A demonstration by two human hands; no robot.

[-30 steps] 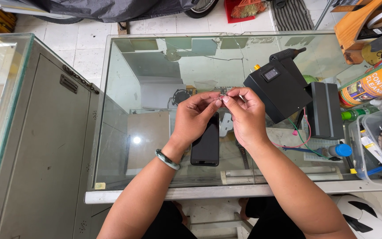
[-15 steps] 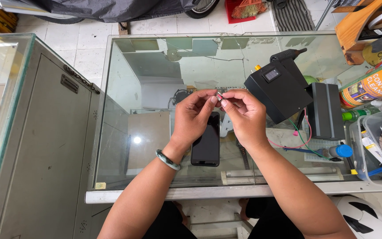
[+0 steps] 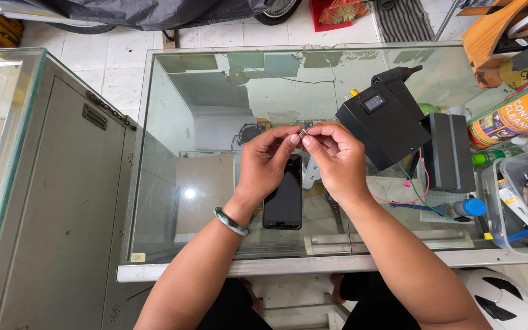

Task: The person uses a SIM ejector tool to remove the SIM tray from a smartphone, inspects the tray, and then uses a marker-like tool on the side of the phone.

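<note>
Both hands have barely shifted: left hand [image 3: 268,160] and right hand [image 3: 332,157] each pinch a tiny metal part [image 3: 303,132] above the black phone [image 3: 284,194] on the glass counter [image 3: 172,153]

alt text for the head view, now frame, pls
Left hand and right hand pinch a tiny metal part between fingertips above a glass-topped counter. A black phone lies face up beneath them; a black box with a small display sits to the right.
</note>
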